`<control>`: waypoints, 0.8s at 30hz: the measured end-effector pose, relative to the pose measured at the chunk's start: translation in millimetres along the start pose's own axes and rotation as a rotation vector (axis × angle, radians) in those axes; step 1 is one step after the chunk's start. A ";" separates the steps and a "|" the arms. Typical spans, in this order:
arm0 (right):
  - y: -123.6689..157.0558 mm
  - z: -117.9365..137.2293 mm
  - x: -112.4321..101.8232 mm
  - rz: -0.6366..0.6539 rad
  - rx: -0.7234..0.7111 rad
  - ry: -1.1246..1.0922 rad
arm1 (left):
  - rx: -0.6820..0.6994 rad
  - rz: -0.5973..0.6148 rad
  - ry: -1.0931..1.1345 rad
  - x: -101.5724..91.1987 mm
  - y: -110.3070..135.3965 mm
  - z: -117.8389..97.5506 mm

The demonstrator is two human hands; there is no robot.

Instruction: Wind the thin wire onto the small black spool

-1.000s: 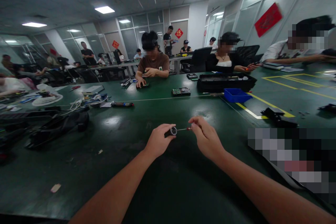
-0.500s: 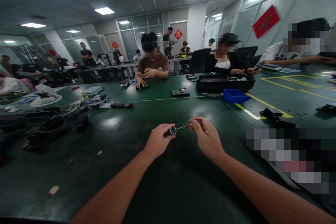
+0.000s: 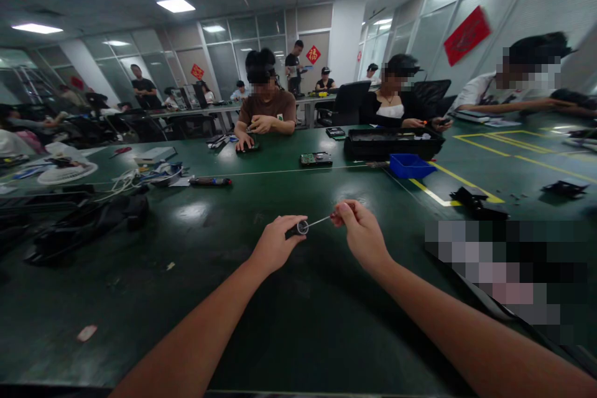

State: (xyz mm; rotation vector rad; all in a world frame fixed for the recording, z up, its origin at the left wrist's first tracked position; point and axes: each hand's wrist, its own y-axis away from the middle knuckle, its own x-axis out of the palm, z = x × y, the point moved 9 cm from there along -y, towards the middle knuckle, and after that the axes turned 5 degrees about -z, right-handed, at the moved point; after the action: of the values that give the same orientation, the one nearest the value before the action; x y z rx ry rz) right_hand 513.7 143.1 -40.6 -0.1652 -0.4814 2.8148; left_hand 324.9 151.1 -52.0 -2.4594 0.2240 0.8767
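My left hand (image 3: pixel 275 241) is closed around a small dark cylindrical part (image 3: pixel 302 227) with a pale ring at its open end, which faces right. In my right hand (image 3: pixel 361 227) I grip a screwdriver (image 3: pixel 319 221) by its reddish handle, mostly covered by my thumb and fingers. Its thin metal shaft slants down to the left, and the tip is at the ringed end of the part. Whether the tip touches something inside is too small to tell. Both hands are above the green table (image 3: pixel 289 317).
Beyond my hands lie a hard drive (image 3: pixel 316 159), a dark pen-like tool (image 3: pixel 209 181), a blue bin (image 3: pixel 411 166) and a long black tray (image 3: pixel 394 146). A black bag (image 3: pixel 93 224) and cables are on the left. Black brackets (image 3: pixel 478 202) lie right. Several people sit across the table.
The whole view has shifted slightly, so the scene sits a little further left and up. Both hands keep their grips, and the screwdriver shaft still points at the part.
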 end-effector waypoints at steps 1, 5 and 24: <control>1.7 3.9 0.9 0.007 -0.018 0.025 | -0.008 0.005 -0.004 0.4 0.4 0.3; 3.3 8.6 0.8 0.017 -0.050 0.096 | -0.042 0.024 -0.014 2.8 2.5 2.3; 5.2 16.0 -1.3 0.039 -0.063 0.315 | -0.050 -0.024 -0.092 -1.6 0.8 7.7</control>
State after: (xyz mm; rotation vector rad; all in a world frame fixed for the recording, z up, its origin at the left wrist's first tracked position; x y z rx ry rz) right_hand 511.1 133.1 -27.3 -0.6254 -0.4951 2.7397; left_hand 319.2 154.4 -56.4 -2.4548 0.1417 0.9932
